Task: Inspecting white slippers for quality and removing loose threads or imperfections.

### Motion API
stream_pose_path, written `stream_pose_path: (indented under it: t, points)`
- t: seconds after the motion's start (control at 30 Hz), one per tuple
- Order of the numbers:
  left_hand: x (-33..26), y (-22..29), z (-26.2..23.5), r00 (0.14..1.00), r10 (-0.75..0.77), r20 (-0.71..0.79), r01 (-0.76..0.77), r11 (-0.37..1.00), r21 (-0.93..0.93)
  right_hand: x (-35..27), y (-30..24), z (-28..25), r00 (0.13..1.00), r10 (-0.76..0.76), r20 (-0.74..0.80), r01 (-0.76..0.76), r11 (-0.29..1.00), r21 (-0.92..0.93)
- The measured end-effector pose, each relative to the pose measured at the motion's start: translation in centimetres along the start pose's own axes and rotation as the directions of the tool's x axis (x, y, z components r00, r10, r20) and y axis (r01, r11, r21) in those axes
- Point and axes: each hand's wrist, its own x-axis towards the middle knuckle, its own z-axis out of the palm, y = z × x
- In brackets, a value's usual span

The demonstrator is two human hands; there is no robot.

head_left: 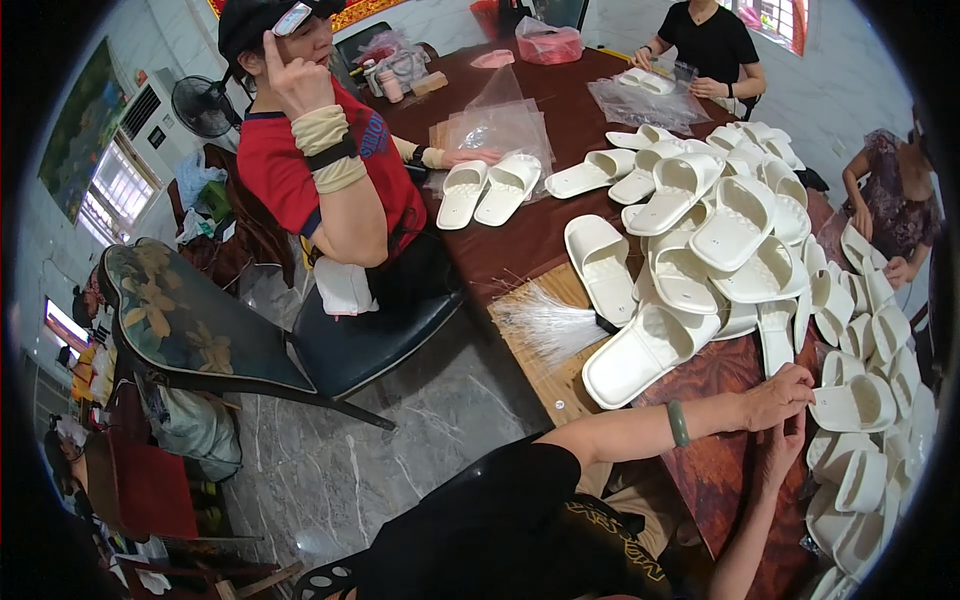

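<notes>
My left hand (776,399), on the arm with a green bangle, is over the table at the right with its fingers bent and pressed together. Just below it, my right hand (783,455) reaches up, its fingers closed near the left fingertips. What they pinch is too small to make out. Beside both hands, a white slipper (868,405) lies with its toe end close to my fingertips. A big heap of white slippers (733,225) rises beyond my hands, and more white slippers (860,485) are piled at the right.
A bundle of thin white plastic strands (550,325) lies on a wooden board (558,400). Across the brown-covered table (590,110) are clear plastic bags (500,130) and a slipper pair (490,190). Three co-workers sit around it. A dark chair (365,325) stands left.
</notes>
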Motion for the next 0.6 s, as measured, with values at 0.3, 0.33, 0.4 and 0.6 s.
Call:
stream_pose_path:
  t: [0.3, 0.33, 0.4, 0.6]
  points:
    - [0.3, 1.3, -0.6, 1.0, 0.01, -0.022, -0.012, 0.994, -0.105, 0.1, -0.8, 0.1, 0.996, 0.068, 0.06, -0.074, 0.993, 0.096]
    - [0.4, 1.6, -0.9, 1.0, -0.026, -0.015, 0.023, 0.99, -0.142, 0.1, -0.8, 0.2, 0.987, 0.079, 0.138, -0.09, 0.993, 0.076]
    - [0.6, 2.2, -1.7, 0.996, 0.054, -0.077, -0.062, 0.993, -0.097, 0.0, -0.6, 0.3, 0.985, 0.088, 0.149, -0.101, 0.991, 0.084]
    - [0.3, 4.1, -2.3, 0.884, -0.362, 0.294, 0.417, 0.897, -0.146, 0.4, -0.5, -0.4, 0.998, -0.001, 0.059, -0.015, 0.961, 0.275]
